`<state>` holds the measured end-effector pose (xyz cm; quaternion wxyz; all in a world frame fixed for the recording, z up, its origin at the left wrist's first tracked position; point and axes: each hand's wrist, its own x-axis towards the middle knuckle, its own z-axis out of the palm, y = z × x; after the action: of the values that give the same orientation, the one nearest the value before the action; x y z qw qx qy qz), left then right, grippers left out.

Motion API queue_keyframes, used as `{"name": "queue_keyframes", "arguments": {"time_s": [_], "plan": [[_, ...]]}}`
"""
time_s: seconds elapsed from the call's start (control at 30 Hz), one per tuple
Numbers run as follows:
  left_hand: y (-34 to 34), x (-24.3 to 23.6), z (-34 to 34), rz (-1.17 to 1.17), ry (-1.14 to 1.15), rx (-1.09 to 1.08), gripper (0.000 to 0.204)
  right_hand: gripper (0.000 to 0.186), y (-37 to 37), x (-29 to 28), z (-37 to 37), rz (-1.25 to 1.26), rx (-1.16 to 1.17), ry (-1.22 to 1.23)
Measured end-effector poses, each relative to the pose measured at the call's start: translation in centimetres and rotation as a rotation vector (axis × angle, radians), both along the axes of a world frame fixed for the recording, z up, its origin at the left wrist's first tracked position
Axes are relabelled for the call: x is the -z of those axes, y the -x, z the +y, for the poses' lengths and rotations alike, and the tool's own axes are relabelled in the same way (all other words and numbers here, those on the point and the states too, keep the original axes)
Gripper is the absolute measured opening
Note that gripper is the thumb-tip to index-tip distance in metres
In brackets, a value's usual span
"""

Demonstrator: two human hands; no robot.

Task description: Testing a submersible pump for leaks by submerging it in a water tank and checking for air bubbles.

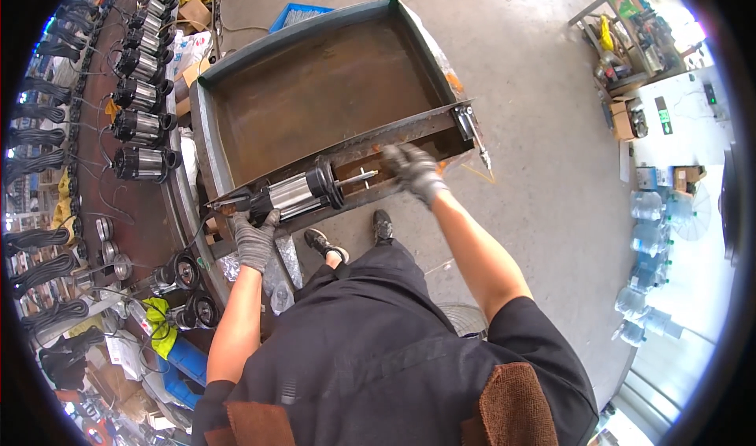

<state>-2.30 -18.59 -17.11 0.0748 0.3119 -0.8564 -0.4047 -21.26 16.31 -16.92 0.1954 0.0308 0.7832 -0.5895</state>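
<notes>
A silver, black-ended pump motor (291, 197) lies on its side along the near ledge of a large metal tray (206, 131). Its bare shaft (354, 178) points right, with a thin crosswise pin near the end. My left hand (256, 241), in a grey glove, grips the motor's left end, thumb against the casing. Just right of the shaft tip, my gloved right hand (413, 172) hovers over the ledge, apart from the motor. Motion smears its fingers, so whether they hold anything is unclear. A metal clamp-like fitting (465, 119) sits at the ledge's right end.
On the left bench (118, 217), several similar motors (140, 162) stand in a row beside coiled black cables (35, 160). A blue bin (295, 14) is behind the tray. Water bottles (647, 237) line the right wall, near a cluttered shelf (622, 44). My shoes (383, 225) are below the ledge.
</notes>
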Motion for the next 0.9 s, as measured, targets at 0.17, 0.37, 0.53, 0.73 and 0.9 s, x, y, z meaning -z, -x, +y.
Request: {"name": "queue_keyframes", "arguments": {"time_s": [0.17,0.37,0.53,0.73,0.9], "plan": [[0.2,0.0,0.1,-0.032,0.003,-0.030,0.060,0.055,4.5,3.1,14.4,0.370,0.398,-0.794],[0.8,-1.1,0.6,-0.050,-0.061,-0.034,0.055,0.071,11.4,4.2,13.1,-0.021,0.172,-0.684],[0.9,-0.9,0.4,0.075,-0.197,-0.012,0.054,0.041,12.7,2.9,7.7,0.151,0.308,-0.394],[0.2,0.8,-0.5,0.026,-0.061,-0.010,0.059,0.009,1.4,3.5,1.1,-0.011,-0.027,0.271],[0.4,1.7,-0.8,0.128,-0.547,-0.187,0.056,0.011,-1.7,0.6,-2.0,-0.334,0.032,0.408]]}}
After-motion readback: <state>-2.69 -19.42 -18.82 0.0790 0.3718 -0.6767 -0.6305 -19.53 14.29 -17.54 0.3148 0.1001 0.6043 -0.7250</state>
